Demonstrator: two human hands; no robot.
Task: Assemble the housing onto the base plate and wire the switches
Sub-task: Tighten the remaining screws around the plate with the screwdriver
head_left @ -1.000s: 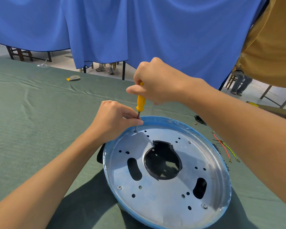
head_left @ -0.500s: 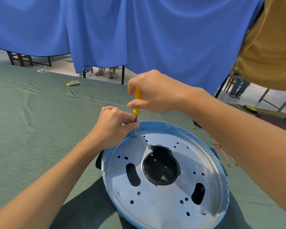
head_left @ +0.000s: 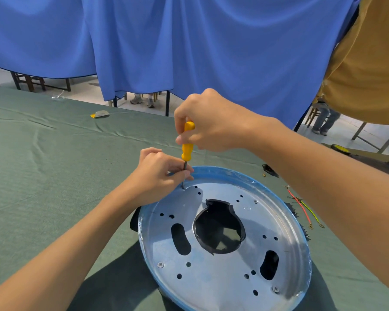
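We see a round silver base plate with a blue rim lying on the green surface. It sits right in front of us, a little to the right. It has many small holes, two long holes and one big hole in the middle. Through the big hole we see the black housing under the plate. A bit of it also peeks out at the plate's left edge.

The right hand is curled around the yellow handle of a screwdriver. The screwdriver stands almost straight up. Its tip touches the plate on the far left side, close to the rim. The left hand pinches the thin metal shaft just under the handle, with its fingers curled in.

We can see a few screws already sitting in the plate.

To the right of the plate, a red wire and a green and yellow wire lie on the surface, partly hidden by the right arm. A small black part lies just past the plate. A blue curtain hangs behind the surface.
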